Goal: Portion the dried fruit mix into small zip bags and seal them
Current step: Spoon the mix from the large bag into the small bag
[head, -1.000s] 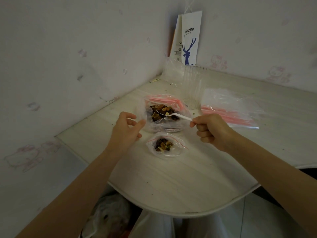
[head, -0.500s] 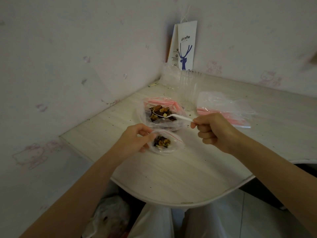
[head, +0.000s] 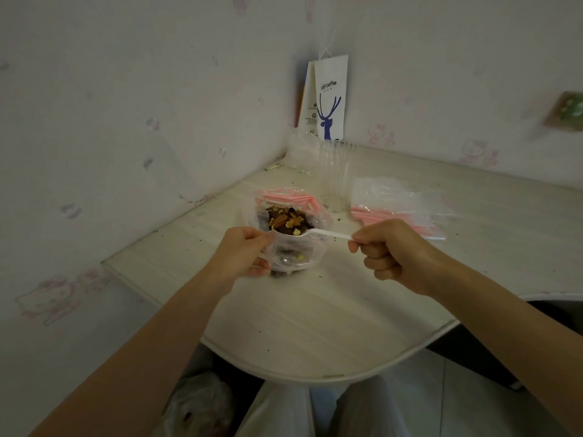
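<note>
Wallpapered walls meet behind the far corner of a pale tabletop point(head: 315, 310). Near its middle the left hand point(head: 239, 255) has its grip closed on the edge of a small zip bag point(head: 293, 260), with a little mix at the bottom. The right hand point(head: 392, 253) grips as a fist the handle of a white spoon point(head: 331, 234), whose bowl is at the bag's mouth. Just behind stands the open big bag of dried fruit mix point(head: 287, 216). Empty zip bags point(head: 400, 206) lie toward the right edge. Clear cups point(head: 336, 175) and a paper coffee bag point(head: 331, 99) stand in the far corner.
</note>
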